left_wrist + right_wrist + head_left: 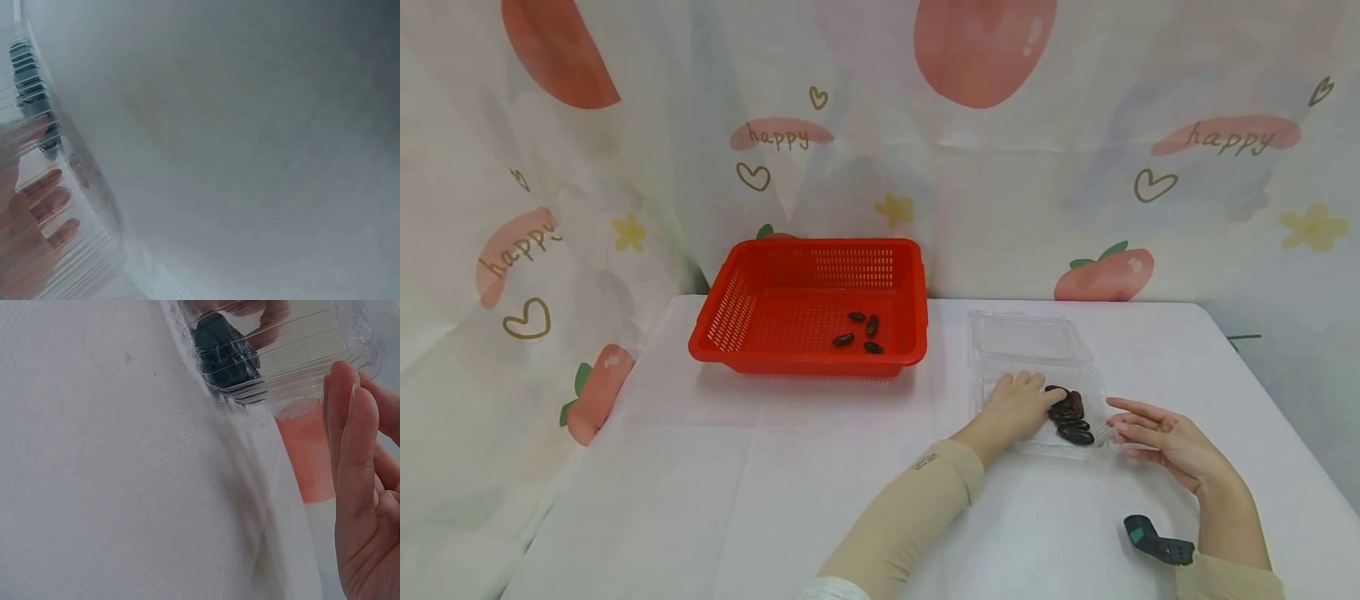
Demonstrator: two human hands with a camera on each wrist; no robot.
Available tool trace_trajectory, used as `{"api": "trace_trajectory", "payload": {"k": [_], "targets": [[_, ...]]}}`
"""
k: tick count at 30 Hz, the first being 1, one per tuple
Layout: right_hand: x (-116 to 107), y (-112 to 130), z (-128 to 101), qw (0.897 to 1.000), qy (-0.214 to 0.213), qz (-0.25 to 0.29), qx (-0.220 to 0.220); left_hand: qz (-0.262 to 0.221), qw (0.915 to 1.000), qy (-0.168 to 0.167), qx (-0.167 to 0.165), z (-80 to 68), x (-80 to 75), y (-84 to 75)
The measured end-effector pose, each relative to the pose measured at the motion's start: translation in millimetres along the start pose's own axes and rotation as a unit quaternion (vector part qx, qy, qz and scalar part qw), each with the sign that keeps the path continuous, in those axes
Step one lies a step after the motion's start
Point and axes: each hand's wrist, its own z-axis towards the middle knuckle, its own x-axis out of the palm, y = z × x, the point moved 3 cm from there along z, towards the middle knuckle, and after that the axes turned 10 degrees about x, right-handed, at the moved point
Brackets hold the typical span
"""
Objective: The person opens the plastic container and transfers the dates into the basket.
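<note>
A clear plastic clamshell box lies with its lid back. Inside, several dark brown glossy oval pieces resembling dates cluster toward the right. My left hand reaches into the box, with its thumb over the upper dark pieces. The left wrist view shows its fingers loosely spread behind the ribbed clear wall, with nothing between them. My right hand is at the box's right side, its fingers extended toward the wall. In the right wrist view its straight fingertips are right at the box's edge.
A red perforated basket stands on the white table left of the box. Several similar dark ovals lie on its floor. Behind the table hangs a printed curtain. A black strapped device sits at my right wrist.
</note>
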Motion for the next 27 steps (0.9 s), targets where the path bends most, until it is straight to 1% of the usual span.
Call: {"api": "trace_trajectory", "payload": {"k": [13,21,27], "targets": [[-2.0,-2.2,1.3,1.0,-0.01,-0.011,0.007,0.009,0.9999,0.009,0.005,-3.4,-3.3,0.3],[-2.8,-3.0,2.9,1.0,-0.006,-0.016,0.004,0.022,0.9997,-0.006,0.013,-4.2,-4.6,0.5],[-1.8,-2.8,1.9,1.0,-0.008,-0.013,0.001,0.04,0.9991,-0.004,0.011,-4.4,-4.6,-0.2]]}}
